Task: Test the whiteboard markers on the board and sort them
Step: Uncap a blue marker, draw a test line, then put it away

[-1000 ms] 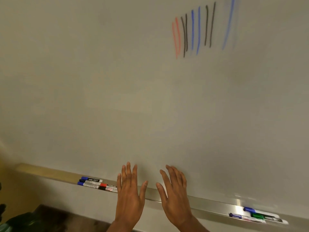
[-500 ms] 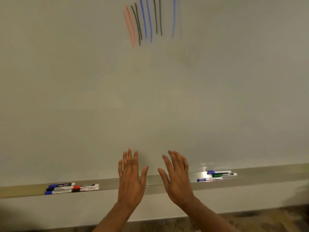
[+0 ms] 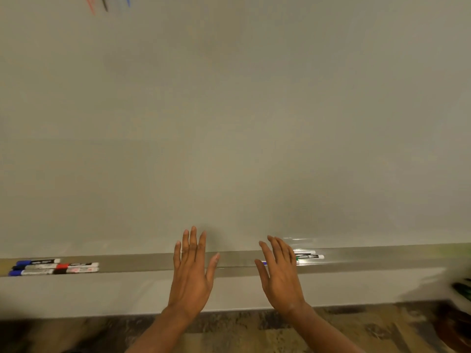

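A large whiteboard (image 3: 234,123) fills the view, with a metal marker ledge (image 3: 237,261) along its bottom. Several capped markers (image 3: 53,267), blue, black and red, lie in a group at the ledge's left end. A second group of markers (image 3: 307,256), one with green on it, lies right of centre, partly hidden behind my right hand (image 3: 280,276). My left hand (image 3: 191,273) hovers in front of the ledge's middle. Both hands are empty with fingers spread. Red, black and blue test strokes (image 3: 105,3) show at the top left edge.
Below the board runs a pale wall strip, then a dark patterned floor (image 3: 242,332). A blurred dark green object (image 3: 461,291) sits at the right edge.
The view has swung down and right, so the test strokes slid to the top left corner. My right hand has moved right and now overlaps the right marker group. Both hands stay empty.
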Action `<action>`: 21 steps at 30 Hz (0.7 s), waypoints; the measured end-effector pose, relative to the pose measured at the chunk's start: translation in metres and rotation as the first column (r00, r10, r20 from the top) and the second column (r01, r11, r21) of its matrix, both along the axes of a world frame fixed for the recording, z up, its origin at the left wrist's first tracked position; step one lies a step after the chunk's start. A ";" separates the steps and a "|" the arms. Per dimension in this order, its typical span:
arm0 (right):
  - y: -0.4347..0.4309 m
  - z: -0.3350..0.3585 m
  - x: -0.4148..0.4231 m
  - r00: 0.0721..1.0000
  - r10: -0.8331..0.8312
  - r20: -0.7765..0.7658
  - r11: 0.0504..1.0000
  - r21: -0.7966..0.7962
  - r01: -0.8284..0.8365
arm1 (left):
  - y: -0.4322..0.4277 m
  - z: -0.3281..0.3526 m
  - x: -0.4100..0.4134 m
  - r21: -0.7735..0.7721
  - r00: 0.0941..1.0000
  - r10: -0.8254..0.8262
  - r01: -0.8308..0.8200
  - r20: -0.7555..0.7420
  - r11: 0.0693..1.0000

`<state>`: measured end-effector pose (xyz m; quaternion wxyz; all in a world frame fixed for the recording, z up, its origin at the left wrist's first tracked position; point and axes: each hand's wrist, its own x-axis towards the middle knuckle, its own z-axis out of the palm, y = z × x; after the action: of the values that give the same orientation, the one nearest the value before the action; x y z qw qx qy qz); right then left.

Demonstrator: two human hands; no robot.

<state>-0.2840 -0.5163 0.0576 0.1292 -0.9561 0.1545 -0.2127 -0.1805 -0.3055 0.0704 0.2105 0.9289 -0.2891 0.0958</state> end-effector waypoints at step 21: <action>-0.068 -0.114 0.038 0.929 0.067 -0.363 0.993 0.114 -0.027 | -0.052 -0.065 0.004 -0.012 0.960 -0.065 0.064 -0.274 0.998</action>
<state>-0.2460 -0.5841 -0.0568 0.1544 -0.9741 0.1642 -0.0189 -0.1767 -0.3572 0.0052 0.2530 0.9230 -0.2870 -0.0401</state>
